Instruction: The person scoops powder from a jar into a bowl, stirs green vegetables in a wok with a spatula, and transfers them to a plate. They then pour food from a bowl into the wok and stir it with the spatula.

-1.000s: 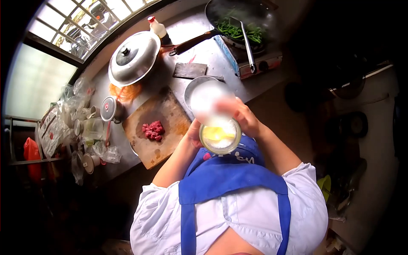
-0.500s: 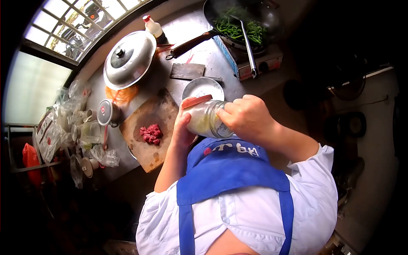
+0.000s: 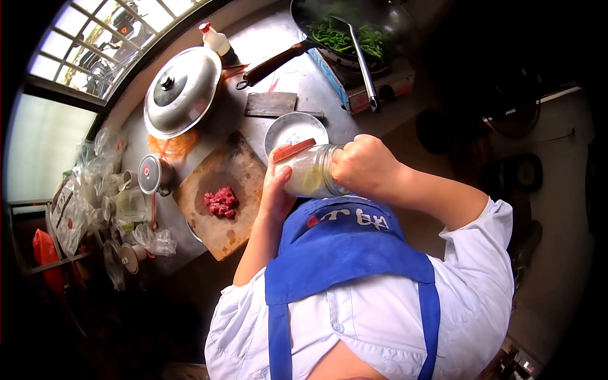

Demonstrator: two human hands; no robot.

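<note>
My left hand point(image 3: 277, 183) is closed around a clear glass jar point(image 3: 303, 176) tilted on its side in front of my blue apron. A flat red-brown piece, perhaps the jar's lid point(image 3: 294, 150), lies along the jar's upper side at my left fingers. Something pale yellow shows through the glass. My right hand point(image 3: 366, 163) is closed at the jar's mouth, its fingertips hidden there; what they hold, if anything, cannot be seen. Just beyond the jar stands a white bowl point(image 3: 283, 128). Chopped red meat point(image 3: 221, 202) sits on the wooden cutting board point(image 3: 237, 170) to the left.
A wok point(image 3: 303, 12) with green vegetables and a metal spatula point(image 3: 362, 60) sits on a gas stove point(image 3: 389, 94). A cleaver point(image 3: 271, 104), a domed lid point(image 3: 190, 104), a bottle point(image 3: 217, 42), a lidded container point(image 3: 151, 174) and plastic bags point(image 3: 76, 202) are around the counter.
My right hand has shifted at the jar's mouth and is now a tighter fist, with its elbow farther out. The view has moved slightly, so the counter sits a little farther left and up.
</note>
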